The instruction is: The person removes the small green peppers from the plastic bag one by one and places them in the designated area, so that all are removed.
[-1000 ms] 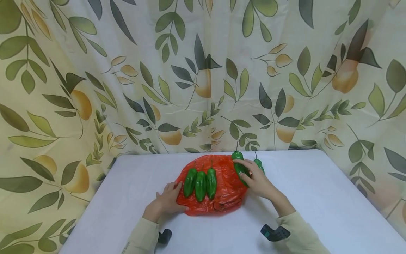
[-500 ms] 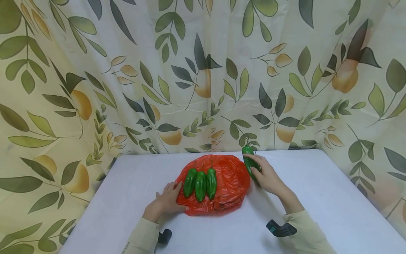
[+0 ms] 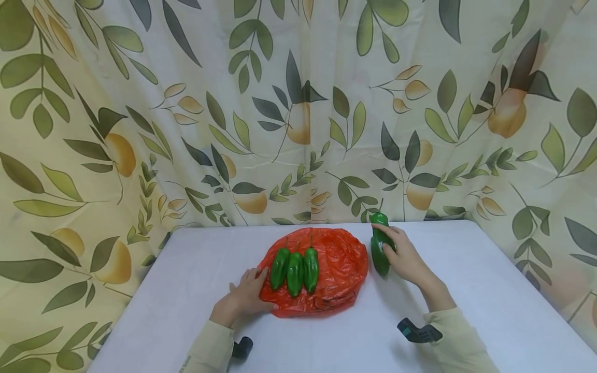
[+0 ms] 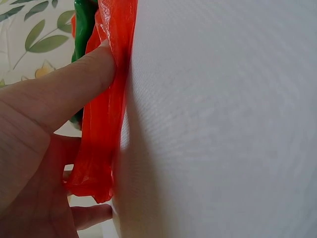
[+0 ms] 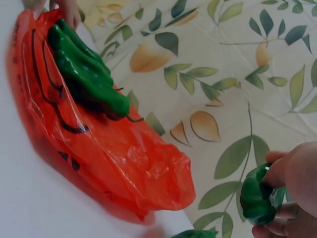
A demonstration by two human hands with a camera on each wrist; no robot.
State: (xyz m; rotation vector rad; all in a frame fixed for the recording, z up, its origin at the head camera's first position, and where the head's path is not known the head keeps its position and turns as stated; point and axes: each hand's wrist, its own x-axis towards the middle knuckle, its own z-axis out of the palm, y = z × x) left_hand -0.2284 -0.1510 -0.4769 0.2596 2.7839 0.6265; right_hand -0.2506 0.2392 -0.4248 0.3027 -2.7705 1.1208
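A red plastic bag (image 3: 338, 264) lies on the white table with three green peppers (image 3: 295, 274) side by side on top. My left hand (image 3: 247, 294) holds the bag's left end. In the left wrist view its thumb (image 4: 89, 69) lies along the bag's front face, with the fingers round the far side. Right of the bag, my right hand (image 3: 406, 256) grips another green pepper (image 5: 257, 193) between thumb and fingers, stem pointing away. A further green pepper (image 3: 380, 263) shows beneath it, mostly covered by the held one and the hand.
The white table (image 3: 196, 259) stands against a leaf-and-fruit patterned curtain (image 3: 298, 129). A dark wrist device (image 3: 420, 331) sits by the right sleeve, another (image 3: 242, 347) by the left.
My right hand has carried its pepper rightward off the bag's right edge, over the pepper lying there. My left hand, the bag and the three peppers stay put.
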